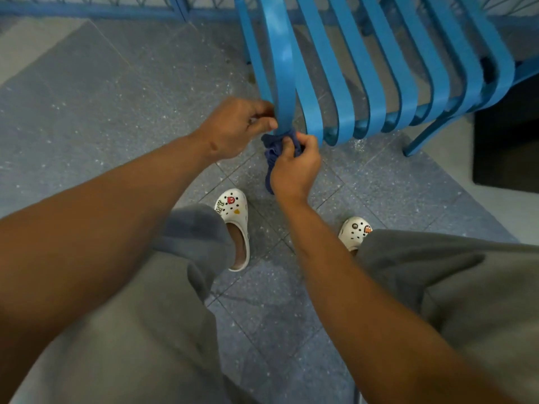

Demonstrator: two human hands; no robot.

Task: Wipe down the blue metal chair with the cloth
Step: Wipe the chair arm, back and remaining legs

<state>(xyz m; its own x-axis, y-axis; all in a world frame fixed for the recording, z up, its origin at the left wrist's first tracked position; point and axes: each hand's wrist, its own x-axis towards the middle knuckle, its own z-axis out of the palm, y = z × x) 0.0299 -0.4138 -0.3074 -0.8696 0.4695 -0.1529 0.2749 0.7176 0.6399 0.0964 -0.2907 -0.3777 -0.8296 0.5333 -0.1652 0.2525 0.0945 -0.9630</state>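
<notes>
Item: chair (361, 83), blue metal, slatted; its curved front edge lies just ahead of both my hands.

Item: cloth (269, 158), dark blue, bunched. My right hand (294, 167) is closed around it and presses it to the bottom bend of the slat (284, 83) nearest my left hand; the loose end hangs below my palm. I judge it is wrapped so that front and underside get wiped in one pass.

Item: left hand (233, 126), fingers curled around the same slat just above the cloth, probably to steady the chair against the rubbing.

Item: clogs (233, 211), white, below my wrists. Charm letters on the left one read "MY"; the right one shows an "m". No other writing legible.
</notes>
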